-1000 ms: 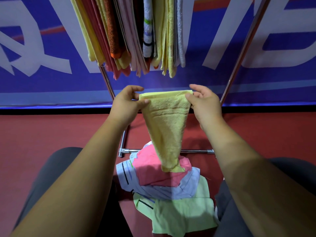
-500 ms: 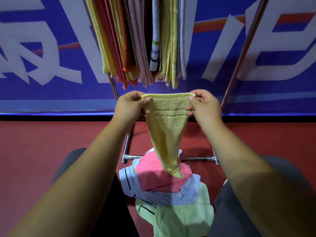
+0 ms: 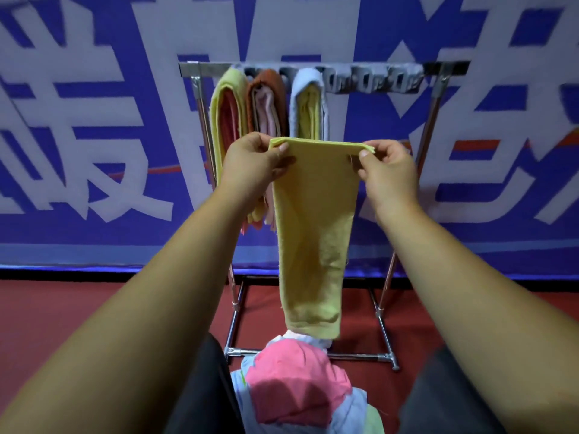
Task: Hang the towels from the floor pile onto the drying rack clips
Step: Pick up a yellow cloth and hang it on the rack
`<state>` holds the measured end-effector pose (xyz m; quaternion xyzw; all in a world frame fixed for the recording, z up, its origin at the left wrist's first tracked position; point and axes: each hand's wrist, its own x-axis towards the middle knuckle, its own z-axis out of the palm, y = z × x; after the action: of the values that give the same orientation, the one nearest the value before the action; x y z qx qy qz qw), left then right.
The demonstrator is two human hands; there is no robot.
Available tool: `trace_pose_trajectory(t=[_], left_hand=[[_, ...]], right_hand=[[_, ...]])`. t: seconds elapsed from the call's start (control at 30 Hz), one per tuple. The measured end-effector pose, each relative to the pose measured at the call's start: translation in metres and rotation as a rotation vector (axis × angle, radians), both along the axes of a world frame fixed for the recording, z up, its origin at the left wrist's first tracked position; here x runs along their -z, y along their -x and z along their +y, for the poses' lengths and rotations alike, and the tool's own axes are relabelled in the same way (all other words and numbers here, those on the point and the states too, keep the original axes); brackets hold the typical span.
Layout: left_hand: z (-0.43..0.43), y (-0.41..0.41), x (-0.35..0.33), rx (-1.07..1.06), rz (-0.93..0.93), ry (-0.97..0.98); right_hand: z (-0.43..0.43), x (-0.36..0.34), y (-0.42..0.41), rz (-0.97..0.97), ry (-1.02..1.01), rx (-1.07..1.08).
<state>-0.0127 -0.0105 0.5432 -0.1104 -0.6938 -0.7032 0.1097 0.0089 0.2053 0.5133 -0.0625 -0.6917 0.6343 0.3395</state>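
Where I stand: facing the drying rack (image 3: 438,98), with the floor pile (image 3: 294,383) at my feet between my dark trouser legs (image 3: 206,386).
Left hand: my left hand (image 3: 250,166) pinches the left top corner of the yellow towel (image 3: 313,239), thumb on the near face and the other fingers (image 3: 262,141) curled behind the cloth.
Right hand: my right hand (image 3: 387,173) pinches the right top corner the same way, thumb pressed to the front and the rest of the hand folded round the edge.
Yellow towel: its top edge is pulled level between my two hands, below the clips. It hangs straight down in front of the rack. Its lower hem hangs at the top of the pile, and I cannot tell whether it touches.
Clips: a row of grey clips (image 3: 376,81) runs under the rack's top bar. Those on the right show in full, while those on the left are covered.
Hung towels: the hung towels (image 3: 266,89) are bunched on the left part of the bar, yellow, brown and pale blue outside, with pink and pale folds within.
Pile: a pink towel (image 3: 291,371) lies on top, with pale blue and white beneath and green at the lower right edge.
Surroundings: the floor (image 3: 94,314) is red, and a blue banner (image 3: 94,245) with large white characters hangs behind the rack.
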Motion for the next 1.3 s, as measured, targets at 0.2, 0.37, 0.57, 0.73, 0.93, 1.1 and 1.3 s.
trace_pose_trajectory(t=[0.2,0.37,0.57,0.73,0.93,1.1,1.3], left_hand=[[-0.003,-0.006,-0.057,-0.034,0.095,0.106],[-0.004,-0.012,-0.083,-0.072,0.148,0.145],[-0.009,-0.014,-0.094,-0.103,0.163,0.17],[-0.017,-0.009,-0.083,-0.231,0.157,0.338],[-0.021,-0.005,-0.068,-0.251,0.09,0.373],[-0.018,-0.007,-0.061,-0.273,0.058,0.374],[-0.005,-0.014,-0.047,-0.31,0.06,0.375]], right_hand=[[-0.001,-0.052,-0.006,0.066,-0.073,0.05],[-0.002,-0.077,-0.013,0.092,-0.067,0.034],[-0.002,-0.088,-0.019,0.144,-0.195,0.042],[0.004,-0.083,-0.017,0.01,-0.158,-0.041],[0.002,-0.075,-0.018,-0.068,-0.077,-0.121],[-0.005,-0.074,-0.02,-0.089,-0.031,-0.139],[-0.018,-0.066,-0.023,-0.12,-0.002,-0.197]])
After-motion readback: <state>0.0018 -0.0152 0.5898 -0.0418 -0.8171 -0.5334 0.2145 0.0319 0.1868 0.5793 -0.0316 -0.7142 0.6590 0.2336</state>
